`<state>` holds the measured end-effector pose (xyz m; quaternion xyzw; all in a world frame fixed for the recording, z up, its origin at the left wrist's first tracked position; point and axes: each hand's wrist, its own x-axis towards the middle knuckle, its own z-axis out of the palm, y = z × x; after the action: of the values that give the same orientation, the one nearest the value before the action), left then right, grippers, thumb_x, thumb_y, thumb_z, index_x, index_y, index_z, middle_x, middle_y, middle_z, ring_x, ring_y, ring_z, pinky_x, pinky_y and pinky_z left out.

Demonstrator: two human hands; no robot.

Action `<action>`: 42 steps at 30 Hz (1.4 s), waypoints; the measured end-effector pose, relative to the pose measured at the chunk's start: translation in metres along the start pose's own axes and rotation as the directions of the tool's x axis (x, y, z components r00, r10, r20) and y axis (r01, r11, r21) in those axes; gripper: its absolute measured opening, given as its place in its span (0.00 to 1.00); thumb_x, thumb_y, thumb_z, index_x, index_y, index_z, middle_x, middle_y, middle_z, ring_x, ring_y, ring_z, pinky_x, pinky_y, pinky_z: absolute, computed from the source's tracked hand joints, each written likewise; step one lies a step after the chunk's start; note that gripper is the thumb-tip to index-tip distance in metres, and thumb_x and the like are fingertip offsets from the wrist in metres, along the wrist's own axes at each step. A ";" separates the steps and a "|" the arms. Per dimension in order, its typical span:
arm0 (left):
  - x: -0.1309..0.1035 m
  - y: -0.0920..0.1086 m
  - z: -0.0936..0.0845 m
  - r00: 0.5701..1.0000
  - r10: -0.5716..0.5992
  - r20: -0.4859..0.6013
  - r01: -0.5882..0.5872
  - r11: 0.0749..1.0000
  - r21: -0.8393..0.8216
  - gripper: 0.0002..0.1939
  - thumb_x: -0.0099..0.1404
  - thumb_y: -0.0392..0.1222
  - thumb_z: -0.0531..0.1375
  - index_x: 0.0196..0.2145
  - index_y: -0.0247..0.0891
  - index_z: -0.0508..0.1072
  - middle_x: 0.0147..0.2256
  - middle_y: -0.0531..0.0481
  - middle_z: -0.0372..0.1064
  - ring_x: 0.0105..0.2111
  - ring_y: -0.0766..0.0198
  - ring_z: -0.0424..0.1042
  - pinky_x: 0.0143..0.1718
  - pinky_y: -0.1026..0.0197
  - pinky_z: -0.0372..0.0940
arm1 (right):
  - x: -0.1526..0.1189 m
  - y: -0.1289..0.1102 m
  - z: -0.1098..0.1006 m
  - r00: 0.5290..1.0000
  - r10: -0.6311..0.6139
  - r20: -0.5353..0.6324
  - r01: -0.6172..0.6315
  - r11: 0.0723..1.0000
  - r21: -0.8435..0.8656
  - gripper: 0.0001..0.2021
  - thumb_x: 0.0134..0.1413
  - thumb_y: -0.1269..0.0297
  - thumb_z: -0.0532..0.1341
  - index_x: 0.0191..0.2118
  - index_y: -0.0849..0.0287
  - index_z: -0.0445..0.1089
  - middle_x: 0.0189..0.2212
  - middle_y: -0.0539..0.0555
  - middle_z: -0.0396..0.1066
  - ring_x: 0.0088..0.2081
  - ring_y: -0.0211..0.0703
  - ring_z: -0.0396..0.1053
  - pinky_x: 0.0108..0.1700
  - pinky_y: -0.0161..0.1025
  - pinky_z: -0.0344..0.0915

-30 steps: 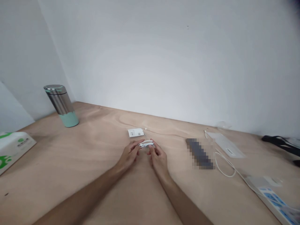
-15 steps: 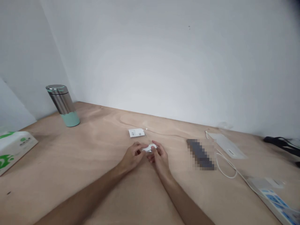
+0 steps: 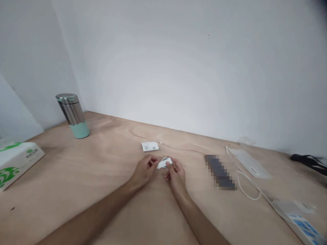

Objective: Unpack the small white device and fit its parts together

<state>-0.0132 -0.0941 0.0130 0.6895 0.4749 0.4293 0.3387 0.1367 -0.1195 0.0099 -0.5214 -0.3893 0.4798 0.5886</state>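
Far left I see a tissue box (image 3: 17, 163), then a steel flask (image 3: 73, 115). Mid-table, left hand (image 3: 143, 172) and right hand (image 3: 175, 174) both pinch 1 small white bundle (image 3: 163, 163), fingertips closed on it, just above the wooden table (image 3: 76, 177). White cable (image 3: 249, 185) lies right.

Pixelated dark object (image 3: 221, 172), power strip (image 3: 304, 226) cut off, tissue box (image 3: 15, 163) cropped

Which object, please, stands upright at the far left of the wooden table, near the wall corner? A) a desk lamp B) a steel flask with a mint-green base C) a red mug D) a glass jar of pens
B: the steel flask with a mint-green base stands upright near the corner of the table, beyond the tissue box.
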 end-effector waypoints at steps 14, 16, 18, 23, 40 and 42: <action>0.025 -0.041 -0.031 0.972 0.224 0.076 -0.204 0.632 0.748 0.21 0.67 0.48 0.51 0.51 0.32 0.66 0.61 0.37 0.55 0.63 0.48 0.51 0.61 0.46 0.55 | 0.000 0.002 0.000 0.997 -0.017 -0.076 0.020 0.999 0.035 0.31 0.45 0.37 0.60 0.45 0.61 0.62 0.18 0.46 0.64 0.13 0.29 0.52 0.13 0.27 0.47; 0.024 -0.035 -0.032 0.977 0.189 0.097 -0.200 0.662 0.722 0.17 0.66 0.50 0.52 0.44 0.33 0.68 0.53 0.37 0.64 0.56 0.49 0.61 0.56 0.47 0.59 | 0.000 0.001 -0.001 0.996 -0.013 -0.094 0.018 0.998 0.061 0.32 0.44 0.36 0.60 0.46 0.60 0.60 0.19 0.46 0.65 0.14 0.29 0.53 0.13 0.27 0.47; 0.024 -0.028 -0.033 0.983 0.143 0.115 -0.183 0.691 0.699 0.15 0.66 0.51 0.52 0.38 0.35 0.67 0.42 0.41 0.68 0.44 0.53 0.67 0.47 0.50 0.64 | 0.001 0.001 -0.001 0.994 -0.015 -0.105 0.023 0.997 0.073 0.34 0.43 0.35 0.59 0.47 0.59 0.59 0.21 0.47 0.67 0.14 0.30 0.54 0.13 0.27 0.48; 0.022 -0.018 -0.035 0.986 0.121 0.116 -0.168 0.750 0.640 0.16 0.64 0.54 0.53 0.36 0.37 0.65 0.37 0.46 0.66 0.38 0.58 0.66 0.39 0.56 0.62 | 0.000 -0.001 -0.001 0.993 -0.020 -0.113 0.026 0.998 0.060 0.33 0.44 0.36 0.59 0.48 0.59 0.59 0.22 0.48 0.68 0.15 0.29 0.55 0.14 0.27 0.49; 0.017 -0.019 -0.032 0.941 0.264 0.213 -0.337 0.795 0.504 0.34 0.58 0.46 0.59 0.58 0.31 0.54 0.52 0.39 0.60 0.53 0.54 0.61 0.56 0.51 0.59 | 0.005 -0.003 -0.006 0.971 -0.069 -0.230 0.069 0.998 -0.005 0.30 0.51 0.41 0.59 0.54 0.55 0.58 0.40 0.54 0.70 0.21 0.32 0.63 0.16 0.28 0.55; 0.015 -0.016 -0.031 0.924 0.308 0.228 -0.383 0.774 0.504 0.35 0.58 0.46 0.59 0.60 0.33 0.53 0.53 0.39 0.60 0.52 0.54 0.61 0.56 0.51 0.60 | 0.006 -0.003 -0.006 0.971 -0.080 -0.224 0.080 0.997 -0.012 0.30 0.51 0.42 0.59 0.54 0.55 0.58 0.40 0.54 0.69 0.22 0.32 0.64 0.17 0.28 0.56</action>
<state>-0.0445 -0.0727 0.0150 0.8588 0.4177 0.2864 0.0767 0.1447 -0.1155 0.0120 -0.5568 -0.3417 0.3932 0.6470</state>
